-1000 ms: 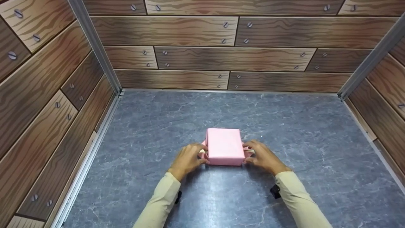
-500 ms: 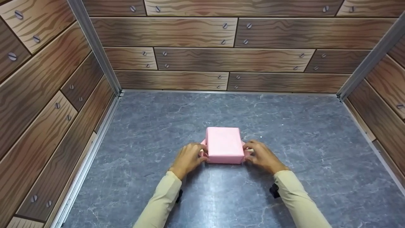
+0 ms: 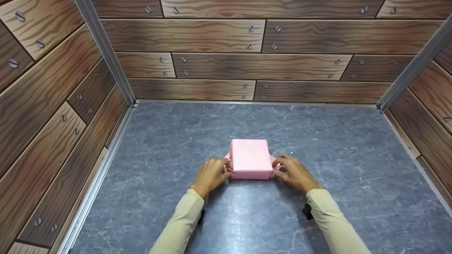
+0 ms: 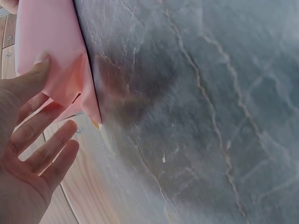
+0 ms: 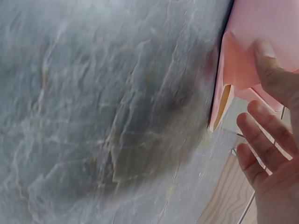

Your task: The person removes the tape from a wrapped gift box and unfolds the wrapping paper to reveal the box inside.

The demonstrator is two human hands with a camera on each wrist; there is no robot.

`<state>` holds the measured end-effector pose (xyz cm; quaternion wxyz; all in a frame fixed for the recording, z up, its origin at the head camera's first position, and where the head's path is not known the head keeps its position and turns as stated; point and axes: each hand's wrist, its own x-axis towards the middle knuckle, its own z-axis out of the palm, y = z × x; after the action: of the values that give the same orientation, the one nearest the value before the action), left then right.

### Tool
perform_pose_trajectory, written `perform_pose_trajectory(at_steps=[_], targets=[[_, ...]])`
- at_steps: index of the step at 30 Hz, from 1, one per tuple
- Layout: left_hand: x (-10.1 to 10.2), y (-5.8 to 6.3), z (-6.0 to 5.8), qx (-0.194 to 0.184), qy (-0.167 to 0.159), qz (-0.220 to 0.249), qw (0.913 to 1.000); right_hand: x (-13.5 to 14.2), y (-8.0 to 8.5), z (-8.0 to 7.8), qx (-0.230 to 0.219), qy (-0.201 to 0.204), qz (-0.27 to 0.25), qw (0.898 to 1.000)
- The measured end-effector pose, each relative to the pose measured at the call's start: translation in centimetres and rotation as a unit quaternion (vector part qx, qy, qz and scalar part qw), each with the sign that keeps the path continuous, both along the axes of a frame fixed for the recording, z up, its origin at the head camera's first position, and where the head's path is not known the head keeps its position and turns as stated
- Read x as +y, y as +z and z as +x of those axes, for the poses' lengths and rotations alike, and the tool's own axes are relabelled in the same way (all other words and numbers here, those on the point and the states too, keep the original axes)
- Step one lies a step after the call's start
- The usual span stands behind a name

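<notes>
A box wrapped in pink paper (image 3: 250, 155) lies in the middle of the tabletop, its top smooth. Loose wrapping paper sticks out at both ends, with a folded flap (image 4: 70, 84) in the left wrist view and a pale-edged flap (image 5: 229, 70) in the right. My left hand (image 3: 212, 174) holds the left end, thumb on the near side and fingers at the paper. At the opposite end, my right hand (image 3: 295, 173) pinches the paper in the same way. Several fingers of each hand spread free of the paper in the wrist views. Part of each flap is hidden behind the fingers.
The grey marbled tabletop (image 3: 176, 141) is bounded by a back wall (image 3: 212, 65) and side walls with a wood-plank print. Metal rails (image 3: 109, 53) run along the corners. Tiny white specks lie right of the box.
The box has shifted slightly away from me. The paper at its ends, plainly flared out earlier, now shows less beside the fingers. Both hands stay at the ends with small finger movements.
</notes>
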<state>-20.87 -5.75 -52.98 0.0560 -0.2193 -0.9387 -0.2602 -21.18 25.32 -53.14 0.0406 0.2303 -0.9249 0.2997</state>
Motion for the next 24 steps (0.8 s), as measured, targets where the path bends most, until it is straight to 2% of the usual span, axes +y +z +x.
perform_pose_trajectory(at_steps=[6, 16, 24], targets=[[-0.08, -0.32, -0.12, 0.015, 0.005, 0.002, 0.9999, 0.11, -0.14, -0.09, 0.001, 0.002, -0.015, 1.000], [-0.09, -0.17, -0.19, 0.019, -0.004, -0.008, 0.9998, 0.24, -0.08, -0.18, 0.045, 0.030, 0.017, 0.998], [-0.21, -0.21, 0.05, 0.034, -0.011, -0.019, 0.9992, 0.60, 0.03, -0.12, 0.055, 0.034, 0.025, 0.998]])
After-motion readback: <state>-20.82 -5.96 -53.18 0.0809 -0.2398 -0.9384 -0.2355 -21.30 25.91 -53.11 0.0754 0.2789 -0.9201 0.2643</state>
